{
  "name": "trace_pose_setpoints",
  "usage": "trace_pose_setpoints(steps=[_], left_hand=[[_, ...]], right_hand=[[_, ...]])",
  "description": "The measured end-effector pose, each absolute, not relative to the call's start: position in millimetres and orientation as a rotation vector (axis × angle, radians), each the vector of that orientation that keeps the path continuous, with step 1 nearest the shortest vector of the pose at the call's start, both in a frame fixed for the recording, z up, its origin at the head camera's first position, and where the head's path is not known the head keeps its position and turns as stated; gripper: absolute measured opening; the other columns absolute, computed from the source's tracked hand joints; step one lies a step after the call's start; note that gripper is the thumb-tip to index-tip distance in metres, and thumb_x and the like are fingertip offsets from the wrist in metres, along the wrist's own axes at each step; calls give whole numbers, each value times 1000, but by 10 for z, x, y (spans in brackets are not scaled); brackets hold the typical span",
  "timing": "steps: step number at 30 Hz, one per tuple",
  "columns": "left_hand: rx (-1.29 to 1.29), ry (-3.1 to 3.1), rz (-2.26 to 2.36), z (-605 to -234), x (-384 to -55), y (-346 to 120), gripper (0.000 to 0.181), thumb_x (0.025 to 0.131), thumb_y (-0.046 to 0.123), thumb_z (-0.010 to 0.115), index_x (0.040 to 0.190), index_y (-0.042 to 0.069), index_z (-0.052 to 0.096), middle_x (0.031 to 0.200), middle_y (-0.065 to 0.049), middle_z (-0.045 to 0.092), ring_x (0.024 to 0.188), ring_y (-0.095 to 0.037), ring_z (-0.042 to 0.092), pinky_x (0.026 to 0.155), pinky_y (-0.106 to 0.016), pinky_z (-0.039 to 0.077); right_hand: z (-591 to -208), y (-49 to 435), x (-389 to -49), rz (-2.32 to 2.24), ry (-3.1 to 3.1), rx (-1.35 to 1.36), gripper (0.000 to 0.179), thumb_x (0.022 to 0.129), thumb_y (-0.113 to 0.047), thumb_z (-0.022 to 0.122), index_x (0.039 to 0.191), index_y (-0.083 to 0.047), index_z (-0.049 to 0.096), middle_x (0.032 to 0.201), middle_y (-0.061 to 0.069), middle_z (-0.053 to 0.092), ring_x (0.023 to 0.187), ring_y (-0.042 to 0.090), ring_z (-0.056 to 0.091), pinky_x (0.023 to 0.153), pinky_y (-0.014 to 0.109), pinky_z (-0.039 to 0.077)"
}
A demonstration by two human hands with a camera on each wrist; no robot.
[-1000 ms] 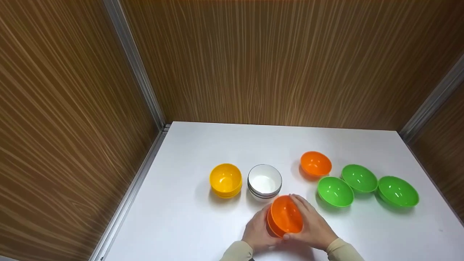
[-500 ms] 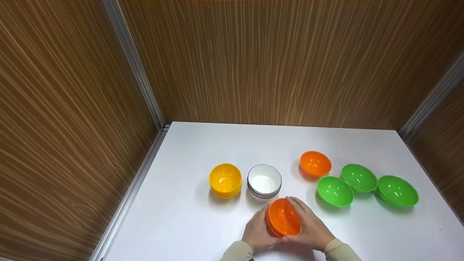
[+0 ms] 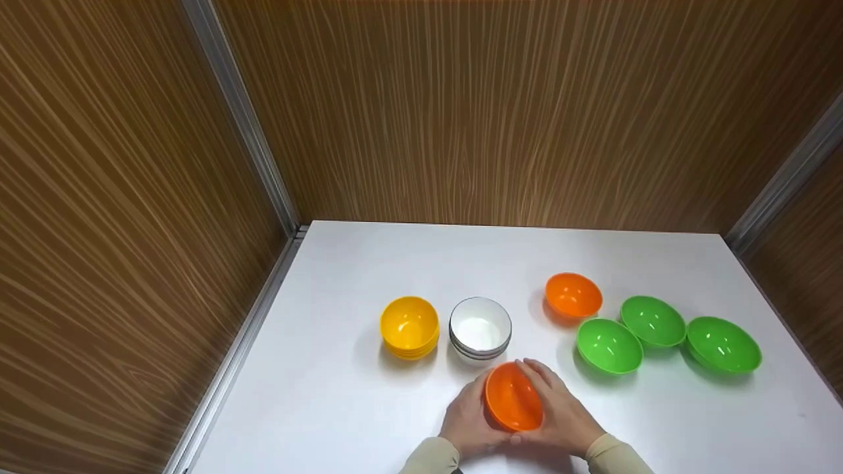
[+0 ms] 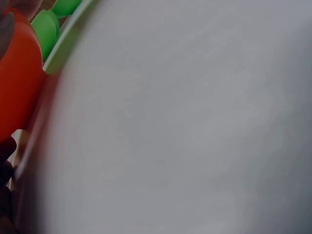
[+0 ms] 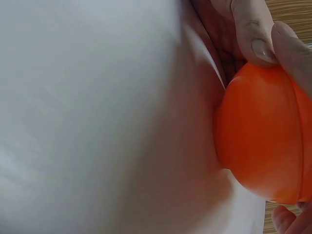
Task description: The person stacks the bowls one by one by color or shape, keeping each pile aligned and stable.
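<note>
Near the front of the table, my left hand (image 3: 471,421) grips a lower orange bowl (image 5: 258,131) from its left side. An upper orange bowl (image 3: 514,398) is nested in it, and my right hand (image 3: 563,416) pinches its rim with the thumb in front and the fingers at the far right side. Only the edge of the upper one shows above the lower bowl's rim in the right wrist view. Both thumbs meet at the near side. A third orange bowl (image 3: 573,296) stands apart, farther back to the right.
A stack of white bowls (image 3: 481,326) stands just behind my hands, with a stack of yellow bowls (image 3: 409,326) to its left. Several green bowls (image 3: 609,345) sit close together on the right. Wood-patterned panels (image 3: 461,118) border the white table (image 3: 316,395).
The upper orange bowl has sunk deeper into the lower one, shifting slightly left and toward me with my right hand. My left hand has stayed in place.
</note>
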State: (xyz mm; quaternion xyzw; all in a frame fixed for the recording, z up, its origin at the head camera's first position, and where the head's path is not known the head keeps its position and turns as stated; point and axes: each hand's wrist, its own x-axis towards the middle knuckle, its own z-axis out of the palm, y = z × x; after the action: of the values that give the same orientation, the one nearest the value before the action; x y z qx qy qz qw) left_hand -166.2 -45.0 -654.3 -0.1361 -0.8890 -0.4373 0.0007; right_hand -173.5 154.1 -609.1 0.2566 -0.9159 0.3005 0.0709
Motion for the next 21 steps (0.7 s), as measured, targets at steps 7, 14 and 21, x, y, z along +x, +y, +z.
trace_pose_setpoints(steps=[7,14,21], left_hand=[[-455,-2748,-1370,-6573,-1672,-448,112,55,57,86,149,29,31,138,14,47,122,-7,48,107,-35,40],[-439,-2773,-1378,-6581,-1677,-446,113,55,54,87,149,28,31,140,14,46,123,-7,48,107,-37,40],[-440,-2778,-1355,-6566,-1666,-443,113,56,63,83,149,27,30,141,13,45,124,-8,48,107,-38,40]], right_hand=[[-6114,1549,-1738,929,-2772,753,127,45,-74,80,149,-16,36,147,10,39,123,27,48,97,47,48],[-6126,1552,-1745,947,-2767,764,127,46,-73,80,151,-19,33,149,11,36,124,27,48,96,48,48],[-6100,1584,-1729,968,-2770,777,123,50,-70,81,151,-21,31,152,15,31,127,34,45,95,54,47]])
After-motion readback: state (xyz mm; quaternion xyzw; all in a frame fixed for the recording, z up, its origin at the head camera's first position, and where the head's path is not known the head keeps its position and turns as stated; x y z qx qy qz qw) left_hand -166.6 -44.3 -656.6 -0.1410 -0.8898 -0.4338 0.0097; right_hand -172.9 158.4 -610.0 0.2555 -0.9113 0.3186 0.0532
